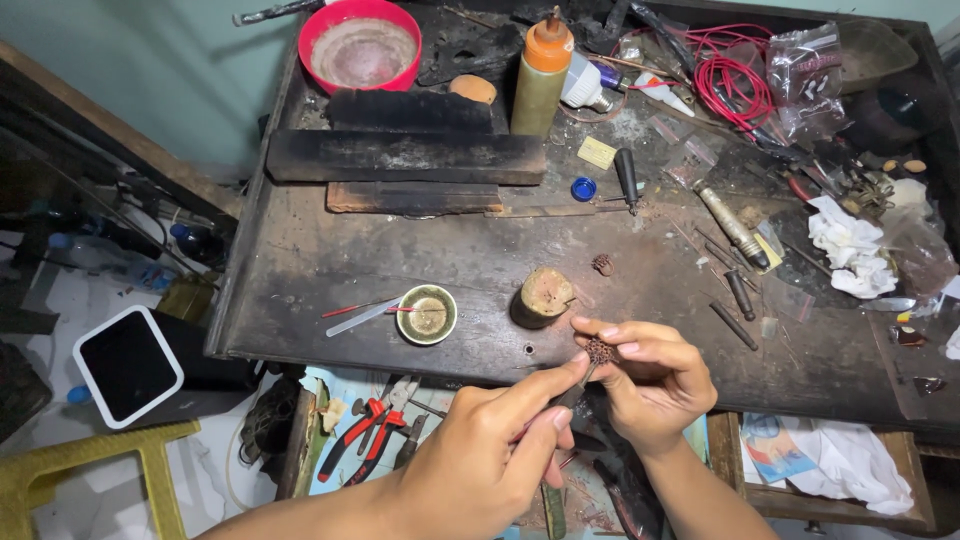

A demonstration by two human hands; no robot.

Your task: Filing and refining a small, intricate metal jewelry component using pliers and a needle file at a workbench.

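With your right hand point(655, 375) pinched on the small spiky bead point(600, 350), keep your left hand point(500, 450) clamped on the slim tool point(572, 395) and its tip just under that pinch.

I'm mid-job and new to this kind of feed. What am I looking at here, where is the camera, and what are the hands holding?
There is no machine here: a person works with two bare hands, and the single picture comes from a camera on their head, looking down at a dark, worn workbench. The right hand pinches a small brown bead-like piece in its fingers. The left hand holds a thin dark tool with its tip against that piece. Just beyond lie a short wooden stump and a small round dish. Farther back are charred wooden blocks, a red bowl, an orange-capped bottle and red wire. Red-handled pliers lie in an open drawer below the bench.
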